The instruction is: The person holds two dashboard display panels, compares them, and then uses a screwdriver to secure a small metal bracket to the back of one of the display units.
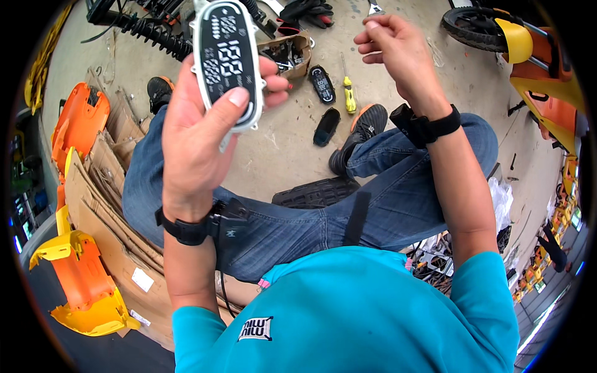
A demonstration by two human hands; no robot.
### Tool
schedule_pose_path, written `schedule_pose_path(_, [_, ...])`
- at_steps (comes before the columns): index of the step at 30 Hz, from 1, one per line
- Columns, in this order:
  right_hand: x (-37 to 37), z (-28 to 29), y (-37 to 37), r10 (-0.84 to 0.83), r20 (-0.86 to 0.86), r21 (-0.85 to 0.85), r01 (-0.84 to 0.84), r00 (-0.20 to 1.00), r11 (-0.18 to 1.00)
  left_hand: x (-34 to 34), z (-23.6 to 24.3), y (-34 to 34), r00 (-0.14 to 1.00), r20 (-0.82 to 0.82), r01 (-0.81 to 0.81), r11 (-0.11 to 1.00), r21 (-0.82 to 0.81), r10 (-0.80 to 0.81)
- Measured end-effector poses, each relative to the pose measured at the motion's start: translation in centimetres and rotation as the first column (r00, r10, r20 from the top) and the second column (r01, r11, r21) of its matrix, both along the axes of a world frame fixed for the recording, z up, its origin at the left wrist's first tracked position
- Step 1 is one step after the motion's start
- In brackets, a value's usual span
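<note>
While the left hand [198, 133] grips an oval display unit [225, 65] with a pale rim, its thumb presses on the lower part of the dark face and its fingers wrap behind and around the right edge. The unit is held up off the floor [261, 155], toward the top of the view, its face with white figures turned toward the person. The right hand [401, 59] is raised well apart from it, fingers loosely curled and thumb near the index finger; I cannot tell whether anything small is pinched there.

On the floor between the two hands lie a second oval display [323, 84], a dark oval cover [326, 127] just below it, and a screwdriver [349, 95] with a yellow handle, its shaft pointing away from the person. A cardboard box [304, 57] of small parts stands just beyond the left hand's fingertips, with dark gloves [308, 13] near it. The person sits with bent legs, a black shoe [368, 127] near the cover. At the left, flattened cardboard [118, 230] lies beside orange and yellow plastic panels [87, 280]; a wheel [472, 28] stands at the upper right.
</note>
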State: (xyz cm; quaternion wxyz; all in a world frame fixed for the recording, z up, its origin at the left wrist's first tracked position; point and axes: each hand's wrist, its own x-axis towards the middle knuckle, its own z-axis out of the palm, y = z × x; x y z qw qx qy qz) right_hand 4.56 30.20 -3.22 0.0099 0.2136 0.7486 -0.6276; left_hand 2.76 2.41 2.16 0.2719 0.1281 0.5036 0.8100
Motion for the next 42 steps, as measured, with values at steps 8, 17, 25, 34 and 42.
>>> schedule_pose_path(8, [-2.8, -9.9, 1.1, 0.001, 0.380, -0.024, 0.009, 0.925, 1.000, -0.9, 0.5, -2.9, 0.997, -0.078, 0.006, 1.000, 0.000, -0.006])
schedule_pose_path(17, [5.8, -28.3, -1.6, -0.069, 0.838, 0.132, -0.079, 0.541, 0.988, -1.5, 0.0, -5.2, 0.998, -0.042, -0.040, 0.994, 0.098, 0.044])
schedule_pose_path(25, [8.5, -29.0, -5.8, -0.263, 0.768, 0.490, -0.270, 0.585, 0.829, -2.1, -0.2, -5.4, 0.991, 0.124, -0.054, 0.999, -0.003, 0.054])
schedule_pose_path(34, [6.9, -29.2, -3.1, 0.116, 0.805, 0.354, -0.628, 0.582, 0.693, -2.1, 0.3, -5.0, 0.947, 0.184, -0.258, 0.965, -0.046, 0.262])
schedule_pose_path(42, [0.8, -22.4, -1.1, 0.210, 0.824, 0.488, -0.847, 0.527, 0.213, -1.8, -0.3, -4.6, 0.879, 0.227, -0.404, 0.908, -0.108, 0.419])
